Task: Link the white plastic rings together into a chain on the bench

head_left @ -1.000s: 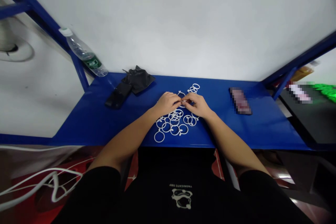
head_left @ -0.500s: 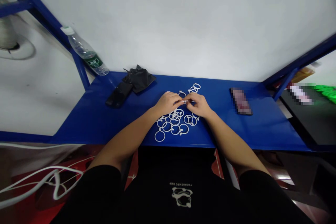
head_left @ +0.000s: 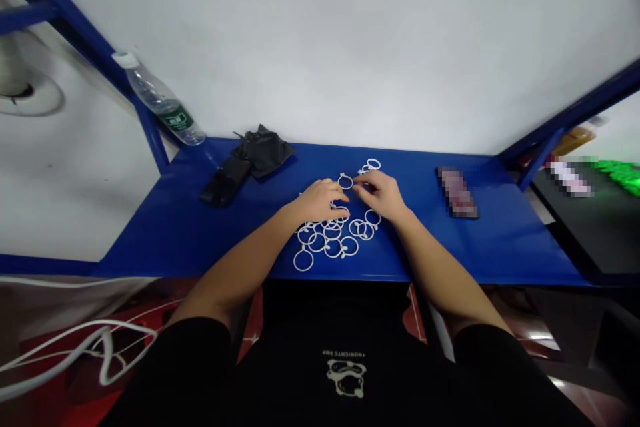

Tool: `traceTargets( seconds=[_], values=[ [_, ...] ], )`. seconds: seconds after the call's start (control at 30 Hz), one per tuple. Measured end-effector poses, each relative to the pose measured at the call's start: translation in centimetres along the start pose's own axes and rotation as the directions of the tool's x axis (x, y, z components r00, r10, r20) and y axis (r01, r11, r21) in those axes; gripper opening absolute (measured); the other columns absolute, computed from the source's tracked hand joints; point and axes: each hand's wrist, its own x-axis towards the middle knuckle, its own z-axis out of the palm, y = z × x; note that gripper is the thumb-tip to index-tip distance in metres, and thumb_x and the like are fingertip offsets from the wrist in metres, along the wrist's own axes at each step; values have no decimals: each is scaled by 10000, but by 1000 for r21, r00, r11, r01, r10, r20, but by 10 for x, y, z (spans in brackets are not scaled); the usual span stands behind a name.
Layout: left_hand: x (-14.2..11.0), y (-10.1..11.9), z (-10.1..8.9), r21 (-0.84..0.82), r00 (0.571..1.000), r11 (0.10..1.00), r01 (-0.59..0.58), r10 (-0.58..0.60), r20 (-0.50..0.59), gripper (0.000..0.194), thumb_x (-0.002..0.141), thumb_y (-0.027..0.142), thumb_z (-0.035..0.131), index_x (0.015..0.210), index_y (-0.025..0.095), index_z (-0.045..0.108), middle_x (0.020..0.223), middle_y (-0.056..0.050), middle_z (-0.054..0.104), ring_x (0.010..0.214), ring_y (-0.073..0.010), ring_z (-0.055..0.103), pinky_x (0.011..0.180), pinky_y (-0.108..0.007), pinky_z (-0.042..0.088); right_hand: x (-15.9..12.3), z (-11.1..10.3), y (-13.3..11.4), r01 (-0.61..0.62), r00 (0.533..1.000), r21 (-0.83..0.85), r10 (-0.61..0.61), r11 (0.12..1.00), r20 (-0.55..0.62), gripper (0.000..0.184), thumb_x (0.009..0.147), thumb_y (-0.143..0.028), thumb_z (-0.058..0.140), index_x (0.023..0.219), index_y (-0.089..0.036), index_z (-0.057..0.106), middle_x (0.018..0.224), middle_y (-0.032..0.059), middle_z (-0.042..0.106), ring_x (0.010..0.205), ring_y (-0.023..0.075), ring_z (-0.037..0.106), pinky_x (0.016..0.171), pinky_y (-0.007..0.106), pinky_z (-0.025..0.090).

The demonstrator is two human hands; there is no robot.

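Several white rings, each with a small clip-like tab, lie in a loose, overlapping cluster on the blue table (head_left: 165,227). My left hand (head_left: 321,201) hovers low over the back of the cluster, thumb and fingers apart, partly hiding some rings (head_left: 333,247). A single white ring (head_left: 345,181) lies between and just behind the two hands. My right hand (head_left: 379,192) is beside that ring, its thumb and forefinger apart with nothing visible between them. Behind its fingers sits a small group of rings (head_left: 373,164). Two or three more rings (head_left: 361,229) lie in front of it.
At the back left, a black pouch (head_left: 265,150) lies against a dark flat object (head_left: 226,180). A clear bottle with a green label (head_left: 175,119) stands by the blue frame. A blurred phone-like item (head_left: 458,192) lies to the right. A white wall (head_left: 345,67) rises behind.
Earlier, both hands met fingertip to fingertip around a small white piece. Now they have parted and their fingers have opened. The left hand has lowered slightly over the rings.
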Motion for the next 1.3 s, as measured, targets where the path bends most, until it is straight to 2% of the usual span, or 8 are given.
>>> traceTargets(
  seconds=[0.1,0.23,0.33,0.47,0.67,0.8,0.97,1.3],
  values=[
    [1,-2,-1,36,1000,999,-9,8,27,216,986,426,738,972,228,824,1000,-55,745,957,-229,644,895,-389,466,-1,6,-3,27,963,76,-46,997,266,165,963,-340,701,1055,-215,757,864,29,756,760,175,673,715,310,497],
    [2,-2,-1,50,999,998,-42,40,36,267,1016,354,689,813,207,780,918,-40,734,879,-196,635,838,-362,444,-1,8,-5,-11,930,82,-20,997,366,148,960,-345,682,944,-207,732,818,14,733,711,151,638,696,293,449],
    [3,0,0,73,999,997,-32,32,5,258,1029,333,666,835,199,772,933,-40,745,886,-198,654,834,-366,445,-1,6,-5,-13,930,89,-20,996,368,181,964,-357,666,880,-204,712,822,25,732,745,161,649,718,296,453],
    [3,-1,3,73,991,997,10,-1,-131,228,1041,316,640,895,209,779,919,-36,767,889,-200,692,866,-377,467,-1,3,-4,-46,942,97,11,994,337,201,963,-384,692,1027,-200,738,835,15,741,678,140,615,672,282,440],
    [2,-5,3,8,920,999,33,-27,-391,267,1087,388,600,950,202,735,776,-10,746,719,-170,686,840,-374,505,-1,3,-5,-56,966,131,21,990,257,305,951,-468,741,1102,-203,725,817,-4,727,586,116,540,600,270,403],
    [2,-3,1,-19,911,1000,3,-10,-412,236,1092,387,604,1014,197,723,834,-25,754,764,-170,703,848,-366,534,-2,7,-3,-56,978,129,29,990,206,238,970,-432,693,912,-200,696,705,-12,668,581,123,529,585,269,386],
    [1,1,1,-37,909,997,-65,44,-415,276,1077,317,619,1321,198,669,1124,-98,776,991,-219,735,939,-419,574,-4,11,1,-202,978,279,181,939,99,298,961,-471,721,835,-205,672,631,-36,600,554,110,457,545,255,360],
    [-1,-5,10,5,889,994,-108,98,-447,349,1096,198,518,1411,186,667,1147,-109,814,1000,-208,779,909,-402,607,-4,15,1,-226,964,319,164,920,211,250,926,-427,750,861,-194,686,610,-64,549,544,95,424,538,239,350]
  ],
)
